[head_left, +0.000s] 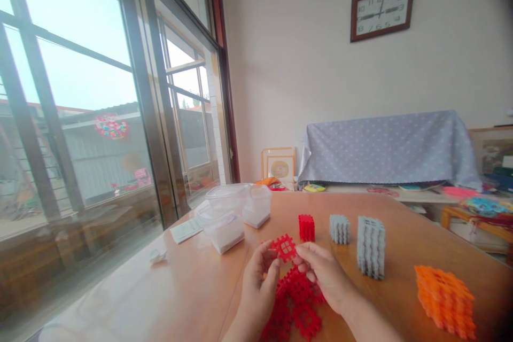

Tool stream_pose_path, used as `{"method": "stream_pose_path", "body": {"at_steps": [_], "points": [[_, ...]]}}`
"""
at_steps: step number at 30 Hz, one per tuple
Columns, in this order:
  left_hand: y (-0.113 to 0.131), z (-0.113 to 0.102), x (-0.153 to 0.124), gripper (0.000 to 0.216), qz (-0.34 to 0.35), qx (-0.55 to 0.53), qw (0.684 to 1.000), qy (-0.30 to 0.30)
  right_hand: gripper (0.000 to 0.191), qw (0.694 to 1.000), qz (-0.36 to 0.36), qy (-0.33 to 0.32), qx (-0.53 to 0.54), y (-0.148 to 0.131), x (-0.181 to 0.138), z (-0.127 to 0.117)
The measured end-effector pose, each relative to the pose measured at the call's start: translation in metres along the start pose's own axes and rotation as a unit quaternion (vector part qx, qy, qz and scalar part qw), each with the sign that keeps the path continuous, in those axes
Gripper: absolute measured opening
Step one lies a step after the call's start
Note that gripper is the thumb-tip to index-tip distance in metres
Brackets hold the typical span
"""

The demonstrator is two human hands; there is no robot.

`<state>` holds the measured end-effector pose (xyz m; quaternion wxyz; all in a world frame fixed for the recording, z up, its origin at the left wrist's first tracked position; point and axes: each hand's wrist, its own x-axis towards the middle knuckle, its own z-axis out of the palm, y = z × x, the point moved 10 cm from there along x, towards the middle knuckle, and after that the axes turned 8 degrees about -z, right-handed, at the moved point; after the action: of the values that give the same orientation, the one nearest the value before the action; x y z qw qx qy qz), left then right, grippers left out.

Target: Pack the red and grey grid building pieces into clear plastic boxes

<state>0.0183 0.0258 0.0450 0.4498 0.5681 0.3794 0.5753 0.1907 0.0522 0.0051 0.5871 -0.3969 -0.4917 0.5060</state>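
Note:
Between my two hands is a red toothed plastic building tile point(286, 248) with a windowed middle. My left hand point(262, 272) grips its left edge with curled fingers. On the other side, my right hand point(320, 270) pinches the tile's right edge between thumb and fingers. Below them lies a loose pile of similar red tiles point(306, 320), partly hidden by my hands. Just beyond, a red stack of tiles point(306, 227) stands upright. To its right are a short grey stack point(340, 229) and a taller grey stack point(371, 247). An orange stack point(445, 302) sits nearer, at the right.
Clear plastic bags or containers point(226, 230) lie at the table's back left, beside a paper sheet point(186, 230) and a small crumpled white piece point(157, 255). The wooden table point(192, 299) borders a large window on the left. A cloth-covered object point(385, 149) stands against the wall.

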Motion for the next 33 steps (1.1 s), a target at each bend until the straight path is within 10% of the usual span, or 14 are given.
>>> {"method": "stream_pose_path", "body": {"at_steps": [17, 33], "points": [[0.006, -0.004, 0.000, 0.055, 0.098, 0.205, 0.973, 0.038, 0.028, 0.997, -0.003, -0.075, -0.021, -0.011, -0.014, 0.034], [0.007, -0.006, -0.003, 0.053, 0.130, 0.183, 0.974, 0.034, 0.036, 0.986, 0.028, -0.123, -0.108, -0.027, -0.019, 0.053]]}}
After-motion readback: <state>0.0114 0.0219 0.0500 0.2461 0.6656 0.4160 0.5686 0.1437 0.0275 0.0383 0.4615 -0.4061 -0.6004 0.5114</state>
